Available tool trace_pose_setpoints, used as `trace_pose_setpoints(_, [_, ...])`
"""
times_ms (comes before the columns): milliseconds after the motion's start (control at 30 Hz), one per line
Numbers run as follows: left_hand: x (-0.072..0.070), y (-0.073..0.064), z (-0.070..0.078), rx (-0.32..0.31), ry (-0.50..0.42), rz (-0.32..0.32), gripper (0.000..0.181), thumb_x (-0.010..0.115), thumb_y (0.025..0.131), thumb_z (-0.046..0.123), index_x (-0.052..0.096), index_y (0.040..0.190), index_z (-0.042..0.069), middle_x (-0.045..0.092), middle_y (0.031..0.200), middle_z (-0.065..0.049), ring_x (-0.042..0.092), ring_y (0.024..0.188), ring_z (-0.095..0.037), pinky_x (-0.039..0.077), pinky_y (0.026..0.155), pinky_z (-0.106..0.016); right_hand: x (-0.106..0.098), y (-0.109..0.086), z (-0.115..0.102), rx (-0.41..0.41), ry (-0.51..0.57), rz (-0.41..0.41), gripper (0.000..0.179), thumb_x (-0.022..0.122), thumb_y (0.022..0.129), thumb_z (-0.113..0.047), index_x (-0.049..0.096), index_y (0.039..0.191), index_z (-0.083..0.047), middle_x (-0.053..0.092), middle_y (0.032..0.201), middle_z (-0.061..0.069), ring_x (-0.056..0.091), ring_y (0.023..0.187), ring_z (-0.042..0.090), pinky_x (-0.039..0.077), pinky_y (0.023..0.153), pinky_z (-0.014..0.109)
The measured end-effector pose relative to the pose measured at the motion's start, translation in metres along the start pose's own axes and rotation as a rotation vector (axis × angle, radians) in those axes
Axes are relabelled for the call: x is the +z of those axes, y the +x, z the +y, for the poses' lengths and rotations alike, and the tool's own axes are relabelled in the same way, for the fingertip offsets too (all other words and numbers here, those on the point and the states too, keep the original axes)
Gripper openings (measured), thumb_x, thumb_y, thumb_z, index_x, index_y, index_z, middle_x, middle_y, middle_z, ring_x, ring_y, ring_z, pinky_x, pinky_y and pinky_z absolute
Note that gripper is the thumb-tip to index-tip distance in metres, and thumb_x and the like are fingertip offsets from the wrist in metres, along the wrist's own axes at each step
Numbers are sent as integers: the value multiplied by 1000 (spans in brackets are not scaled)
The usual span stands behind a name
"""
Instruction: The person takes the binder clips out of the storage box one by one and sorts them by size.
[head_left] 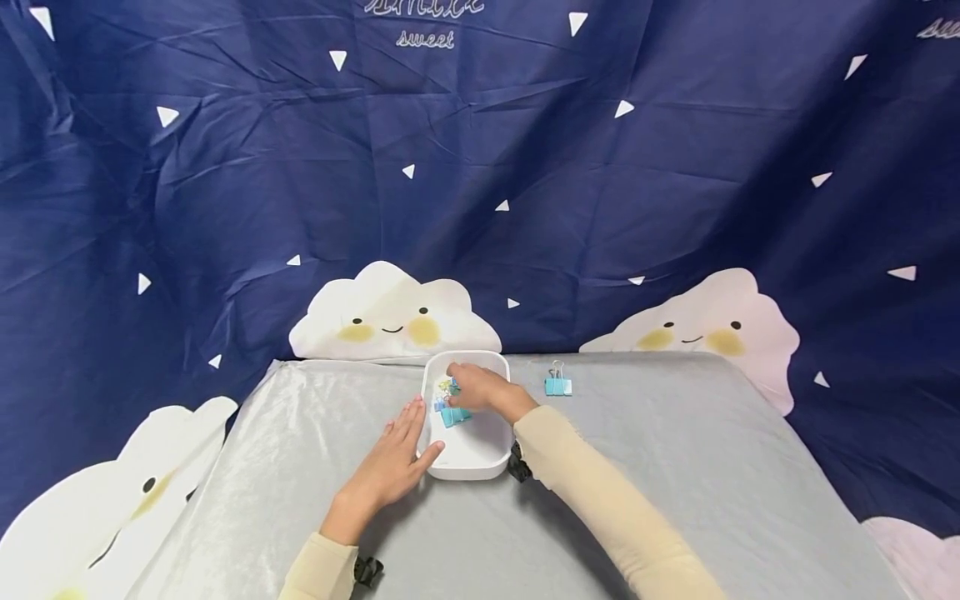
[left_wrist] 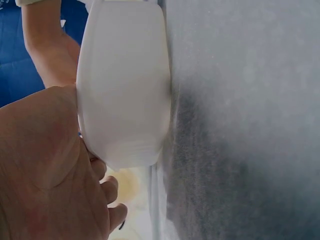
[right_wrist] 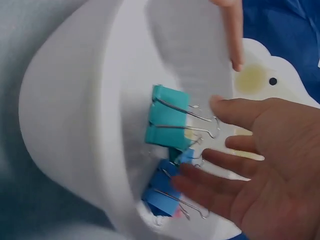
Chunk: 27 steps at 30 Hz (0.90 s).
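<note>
A white plastic bin sits on the cloth-covered table with several binder clips inside. My left hand rests on its left rim, fingers extended and the thumb reaching over the edge. Into the bin reaches my right hand, its fingers apart and slightly bent. In the right wrist view, a large teal binder clip lies with its wire handles close to the thumb. A blue binder clip is below it, near the fingertips. Smaller clips between them are partly hidden.
Right of the bin, a teal binder clip stands on the grey cloth near the back edge. A dark blue curtain with cloud faces hangs behind the table.
</note>
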<state>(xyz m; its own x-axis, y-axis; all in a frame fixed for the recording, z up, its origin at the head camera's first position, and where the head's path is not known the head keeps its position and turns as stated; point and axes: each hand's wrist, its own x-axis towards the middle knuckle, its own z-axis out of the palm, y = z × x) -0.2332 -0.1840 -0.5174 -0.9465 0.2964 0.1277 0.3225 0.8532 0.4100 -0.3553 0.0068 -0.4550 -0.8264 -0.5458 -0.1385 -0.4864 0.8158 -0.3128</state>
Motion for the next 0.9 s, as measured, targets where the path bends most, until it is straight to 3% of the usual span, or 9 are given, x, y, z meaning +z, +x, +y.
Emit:
trace_pose_setpoints(233, [-1, 0, 0, 1, -9, -4, 83, 45, 112, 53, 18, 169, -1, 16, 179, -17, 20, 166, -37, 22, 134, -61, 17, 5, -7, 23, -159, -51, 62, 81, 96, -28, 55, 148, -8, 62, 147, 15, 65, 132, 32, 52, 117, 53])
trace_pose_setpoints(333, [-1, 0, 1, -5, -22, -11, 83, 46, 112, 52, 18, 169, -2, 16, 179, -17, 20, 166, -37, 22, 134, -61, 22, 7, -9, 9, -178, -52, 61, 83, 94, -24, 54, 147, -11, 60, 146, 16, 66, 129, 34, 52, 116, 55])
trace_pose_setpoints(633, [0, 0, 2, -4, -33, -13, 83, 45, 112, 52, 18, 169, -2, 15, 179, -16, 20, 166, -37, 22, 133, -62, 24, 4, -8, -52, -184, -53, 31, 81, 94, -15, 64, 120, -14, 70, 113, 6, 68, 100, 21, 60, 100, 48])
trace_pose_setpoints(900, [-1, 0, 1, -6, -36, -10, 83, 46, 112, 52, 17, 169, -1, 15, 179, -16, 20, 165, -37, 23, 133, -63, 22, 4, -2, -57, -184, 28, 11, 71, 99, -6, 68, 106, -13, 63, 108, 7, 62, 86, 20, 58, 82, 37])
